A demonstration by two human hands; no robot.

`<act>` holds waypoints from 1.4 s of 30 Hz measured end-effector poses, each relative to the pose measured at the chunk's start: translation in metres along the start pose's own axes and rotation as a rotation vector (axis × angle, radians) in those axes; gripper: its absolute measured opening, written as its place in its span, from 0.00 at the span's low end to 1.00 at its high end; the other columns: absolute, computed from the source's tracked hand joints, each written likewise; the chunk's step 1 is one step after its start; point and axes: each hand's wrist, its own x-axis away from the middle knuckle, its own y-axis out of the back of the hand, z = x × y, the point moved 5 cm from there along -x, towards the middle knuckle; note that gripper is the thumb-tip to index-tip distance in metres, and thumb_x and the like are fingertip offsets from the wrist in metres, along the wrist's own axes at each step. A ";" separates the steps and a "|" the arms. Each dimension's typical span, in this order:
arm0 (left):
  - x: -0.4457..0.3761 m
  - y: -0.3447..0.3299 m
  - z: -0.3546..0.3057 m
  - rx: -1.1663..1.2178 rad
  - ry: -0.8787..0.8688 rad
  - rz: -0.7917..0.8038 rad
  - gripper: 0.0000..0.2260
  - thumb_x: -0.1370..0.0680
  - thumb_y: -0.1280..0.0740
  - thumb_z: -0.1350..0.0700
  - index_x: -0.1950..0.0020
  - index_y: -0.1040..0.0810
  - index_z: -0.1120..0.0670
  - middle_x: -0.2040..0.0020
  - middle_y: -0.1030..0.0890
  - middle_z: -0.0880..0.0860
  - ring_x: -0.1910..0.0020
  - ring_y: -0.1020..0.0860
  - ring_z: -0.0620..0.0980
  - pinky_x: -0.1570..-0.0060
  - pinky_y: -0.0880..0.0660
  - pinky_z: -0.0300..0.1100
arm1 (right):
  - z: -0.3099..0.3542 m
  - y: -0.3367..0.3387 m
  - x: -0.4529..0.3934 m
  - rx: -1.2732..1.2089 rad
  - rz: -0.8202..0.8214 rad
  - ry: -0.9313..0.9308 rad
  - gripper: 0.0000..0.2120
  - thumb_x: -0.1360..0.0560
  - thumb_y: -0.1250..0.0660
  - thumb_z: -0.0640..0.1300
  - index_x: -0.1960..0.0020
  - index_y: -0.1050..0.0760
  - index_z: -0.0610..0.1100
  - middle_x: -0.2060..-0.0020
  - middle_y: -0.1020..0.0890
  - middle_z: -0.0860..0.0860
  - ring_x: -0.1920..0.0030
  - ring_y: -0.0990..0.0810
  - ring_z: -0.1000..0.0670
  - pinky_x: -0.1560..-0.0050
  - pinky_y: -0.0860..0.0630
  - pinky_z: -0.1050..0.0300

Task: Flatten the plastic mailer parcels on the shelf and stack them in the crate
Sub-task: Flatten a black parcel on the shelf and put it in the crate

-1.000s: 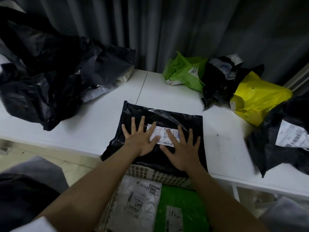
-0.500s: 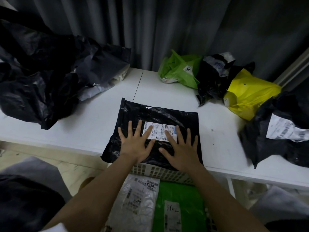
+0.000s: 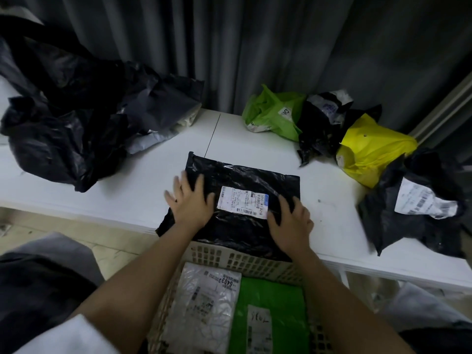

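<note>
A black plastic mailer (image 3: 245, 175) with a white label (image 3: 242, 204) lies flat on the white shelf (image 3: 153, 180), its near edge hanging over the crate. My left hand (image 3: 190, 200) presses on the mailer's left part with fingers spread. To the right of the label, my right hand (image 3: 288, 221) presses on the mailer with fingers slightly bent. The pale lattice crate (image 3: 255, 259) stands below the shelf edge. It holds a clear-white mailer (image 3: 204, 297) and a green mailer (image 3: 270, 315), both lying flat.
At the back right of the shelf sit crumpled green (image 3: 273, 113), black (image 3: 324, 123) and yellow (image 3: 375, 149) parcels. A black parcel with a label (image 3: 419, 200) lies at the right edge. Black and grey bags (image 3: 63, 123) are piled at the left. A grey curtain hangs behind.
Both hands have slid apart from the middle of the black mailer toward its left and right sides. The label between them is now uncovered.
</note>
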 end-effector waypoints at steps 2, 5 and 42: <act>0.001 0.010 0.015 -0.096 0.114 -0.025 0.31 0.20 0.44 0.42 0.23 0.50 0.56 0.24 0.46 0.61 0.26 0.46 0.61 0.31 0.45 0.59 | -0.007 0.006 0.003 0.124 0.010 -0.034 0.26 0.21 0.43 0.58 0.26 0.40 0.50 0.28 0.38 0.43 0.31 0.40 0.40 0.34 0.41 0.46; 0.007 0.020 0.023 -0.049 0.169 0.031 0.26 0.21 0.37 0.50 0.29 0.40 0.62 0.32 0.34 0.62 0.33 0.36 0.62 0.37 0.36 0.53 | -0.001 0.017 0.014 0.178 -0.032 0.084 0.14 0.22 0.41 0.55 0.45 0.29 0.45 0.48 0.25 0.45 0.45 0.26 0.42 0.50 0.35 0.51; 0.122 -0.158 0.028 0.105 -0.110 0.670 0.20 0.17 0.43 0.52 0.27 0.37 0.59 0.34 0.33 0.66 0.45 0.25 0.67 0.44 0.28 0.53 | -0.172 -0.129 0.125 -0.467 0.390 -0.558 0.11 0.21 0.39 0.35 0.40 0.27 0.34 0.46 0.23 0.37 0.41 0.26 0.35 0.44 0.30 0.49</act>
